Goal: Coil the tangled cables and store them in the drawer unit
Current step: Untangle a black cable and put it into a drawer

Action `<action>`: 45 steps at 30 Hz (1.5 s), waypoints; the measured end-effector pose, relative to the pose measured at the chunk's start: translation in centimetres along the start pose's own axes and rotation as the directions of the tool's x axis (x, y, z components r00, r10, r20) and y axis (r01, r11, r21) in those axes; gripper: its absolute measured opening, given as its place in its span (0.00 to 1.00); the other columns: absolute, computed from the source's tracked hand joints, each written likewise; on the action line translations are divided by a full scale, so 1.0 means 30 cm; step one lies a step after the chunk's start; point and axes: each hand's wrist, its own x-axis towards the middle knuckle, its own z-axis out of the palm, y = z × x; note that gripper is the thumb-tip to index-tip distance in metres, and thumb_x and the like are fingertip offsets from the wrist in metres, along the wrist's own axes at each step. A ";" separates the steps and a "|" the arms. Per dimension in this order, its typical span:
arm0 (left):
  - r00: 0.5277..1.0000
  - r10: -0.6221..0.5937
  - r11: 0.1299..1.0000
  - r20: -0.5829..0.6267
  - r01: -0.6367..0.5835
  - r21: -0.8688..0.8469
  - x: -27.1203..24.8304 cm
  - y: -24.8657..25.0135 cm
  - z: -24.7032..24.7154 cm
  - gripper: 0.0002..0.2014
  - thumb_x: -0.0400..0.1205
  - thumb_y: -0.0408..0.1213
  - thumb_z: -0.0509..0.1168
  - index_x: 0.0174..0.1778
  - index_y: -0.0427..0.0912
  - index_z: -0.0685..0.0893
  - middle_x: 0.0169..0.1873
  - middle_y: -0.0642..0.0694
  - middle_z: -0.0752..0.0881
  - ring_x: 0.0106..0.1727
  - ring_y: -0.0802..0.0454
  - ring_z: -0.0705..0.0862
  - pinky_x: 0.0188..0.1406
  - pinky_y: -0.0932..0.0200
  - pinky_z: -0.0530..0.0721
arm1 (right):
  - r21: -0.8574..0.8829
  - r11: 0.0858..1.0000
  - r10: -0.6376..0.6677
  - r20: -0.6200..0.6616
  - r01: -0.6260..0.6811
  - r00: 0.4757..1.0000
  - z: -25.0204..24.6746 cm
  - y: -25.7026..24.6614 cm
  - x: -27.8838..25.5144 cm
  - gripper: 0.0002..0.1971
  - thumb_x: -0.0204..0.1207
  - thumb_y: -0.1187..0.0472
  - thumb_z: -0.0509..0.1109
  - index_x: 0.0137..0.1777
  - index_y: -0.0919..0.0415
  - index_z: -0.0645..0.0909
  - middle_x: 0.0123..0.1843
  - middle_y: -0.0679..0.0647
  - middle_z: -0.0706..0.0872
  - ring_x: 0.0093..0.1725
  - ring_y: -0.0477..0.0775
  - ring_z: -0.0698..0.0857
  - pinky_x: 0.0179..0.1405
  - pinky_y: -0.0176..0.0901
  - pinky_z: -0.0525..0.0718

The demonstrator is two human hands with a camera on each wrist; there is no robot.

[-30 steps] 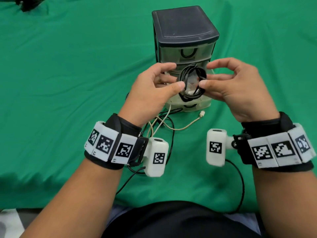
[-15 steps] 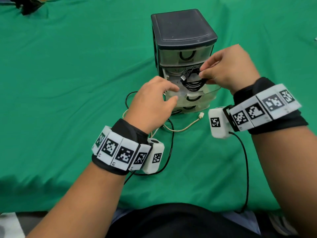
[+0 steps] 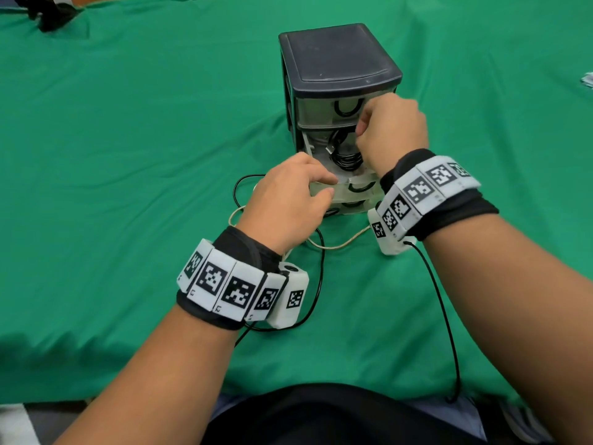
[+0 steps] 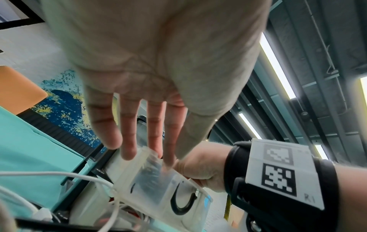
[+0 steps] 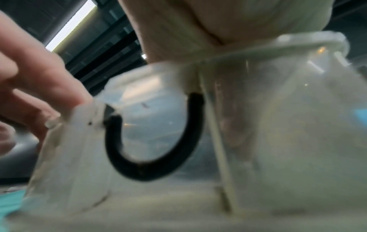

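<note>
Head view: right hand [image 3: 390,130] pinches black coiled cable [image 3: 345,155] inside the drawer unit's [image 3: 337,69] open drawer [image 3: 349,184]; left hand [image 3: 288,200], fingers relaxed, touches that drawer's front.

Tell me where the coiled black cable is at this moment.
In the head view, the coiled black cable sits inside the pulled-out middle drawer of the drawer unit, just left of the right hand.

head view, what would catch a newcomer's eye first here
Probably the dark-topped drawer unit standing on the green cloth, its middle drawer pulled out. The right hand lowers a coiled black cable into it while the left hand rests on the drawer's front edge. Loose white and black cables trail in front.
</note>
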 end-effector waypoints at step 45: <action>1.000 -0.003 1.000 0.002 0.003 -0.018 0.000 -0.014 -0.001 0.10 0.82 0.40 0.65 0.56 0.50 0.89 0.54 0.60 0.82 0.53 0.61 0.79 0.62 0.59 0.76 | -0.045 0.990 -0.132 0.064 0.135 0.989 -0.012 0.038 -0.019 0.11 0.69 0.67 0.75 0.48 0.51 0.83 0.47 0.57 0.88 0.47 0.63 0.86 0.42 0.43 0.77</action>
